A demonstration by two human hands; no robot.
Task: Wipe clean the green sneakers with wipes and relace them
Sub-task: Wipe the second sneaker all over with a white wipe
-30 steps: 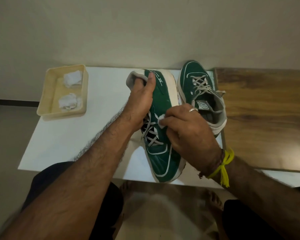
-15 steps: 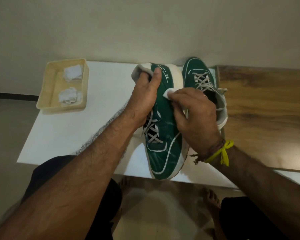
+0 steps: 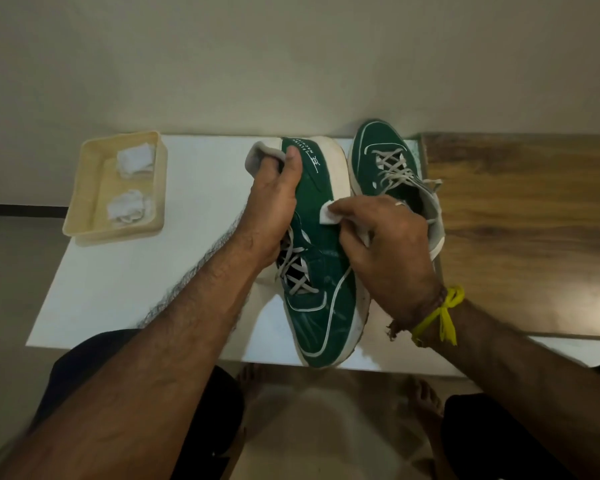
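A green sneaker [image 3: 321, 271] with a white sole and grey laces lies tilted on its side on the white table [image 3: 125, 278], toe towards me. My left hand [image 3: 274, 206] grips its heel collar, thumb on the green side panel. My right hand [image 3: 385, 247] pinches a white wipe [image 3: 328, 213] and presses it against the sneaker's side near the sole. The second green sneaker [image 3: 392, 174] stands upright just to the right, laced, partly hidden behind my right hand.
A cream plastic tray [image 3: 84, 202] at the table's back left holds two crumpled white wipes [image 3: 134, 161]. A wooden surface [image 3: 527, 220] adjoins the table on the right. A wall runs behind. My knees and bare feet are below the table's front edge.
My right hand with the wipe slid from the lace area up the sneaker's side towards the heel, then back down a little. My left hand kept its grip on the heel.
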